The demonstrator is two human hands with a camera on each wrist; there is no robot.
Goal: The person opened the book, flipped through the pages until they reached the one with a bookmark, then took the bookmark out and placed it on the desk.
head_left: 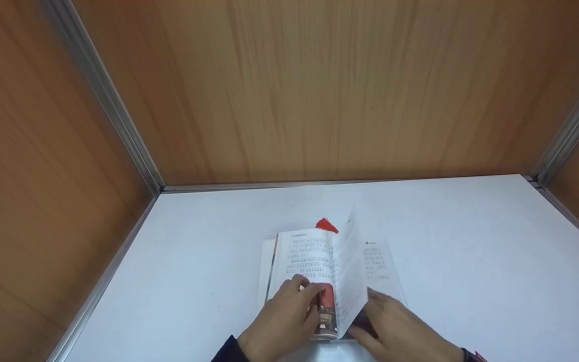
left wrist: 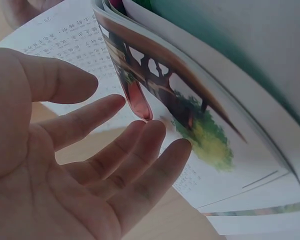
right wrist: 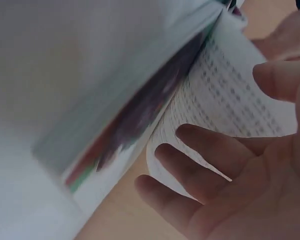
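An open book with printed text lies on the white table near the front edge. My left hand rests on the lower left page, its fingers straight against an illustrated page. My right hand lies at the book's lower right, beside a leaf that stands up from the spine. In the right wrist view, my right hand's fingers are loosely spread under curved text pages. My left hand is spread in its wrist view. A red corner pokes out behind the book's top edge.
Wooden panels wall in the table at the back and on both sides, joined by metal strips. White tabletop stretches to the left, right and behind the book.
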